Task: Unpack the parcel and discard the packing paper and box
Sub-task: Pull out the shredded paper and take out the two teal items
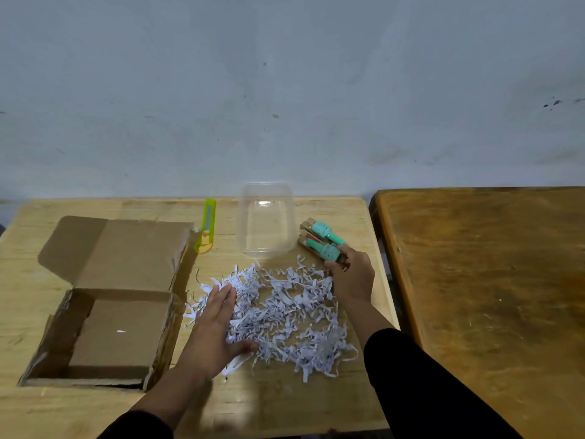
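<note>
An open cardboard box (104,337) lies on the left of the light wooden table (285,400), its lid flap folded back and its inside bare. A heap of white shredded packing paper (294,315) spreads across the table's middle. My left hand (215,327) rests flat on the heap's left edge, fingers apart. Two teal packaged items (321,240) lie at the back right of the heap. My right hand (351,274) pinches the nearer one's lower end.
A clear plastic tub (267,220) stands behind the paper. A yellow-green box cutter (206,228) lies between tub and box lid. A darker wooden table (490,296) adjoins on the right, with a narrow gap between. A grey wall rises behind.
</note>
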Available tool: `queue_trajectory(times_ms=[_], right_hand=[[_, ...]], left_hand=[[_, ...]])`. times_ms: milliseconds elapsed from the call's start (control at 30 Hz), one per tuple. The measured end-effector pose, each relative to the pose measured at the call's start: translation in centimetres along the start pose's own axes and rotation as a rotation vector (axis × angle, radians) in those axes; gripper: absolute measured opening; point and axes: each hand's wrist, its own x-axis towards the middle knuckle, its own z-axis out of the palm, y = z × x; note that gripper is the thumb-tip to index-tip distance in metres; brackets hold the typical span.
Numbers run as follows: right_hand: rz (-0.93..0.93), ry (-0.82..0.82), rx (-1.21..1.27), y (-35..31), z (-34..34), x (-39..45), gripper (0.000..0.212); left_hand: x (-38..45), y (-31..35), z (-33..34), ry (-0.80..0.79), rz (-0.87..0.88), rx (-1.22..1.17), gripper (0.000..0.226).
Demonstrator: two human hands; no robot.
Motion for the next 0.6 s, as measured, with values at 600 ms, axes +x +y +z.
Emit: queue_trajectory(times_ms=[600], right_hand=[[0.047, 0.063, -0.017, 2.1, -0.1, -1.7, 0.014]], left_hand=[[-0.1, 0.6, -0.5, -0.034, -0.027, -0.002, 0.117]])
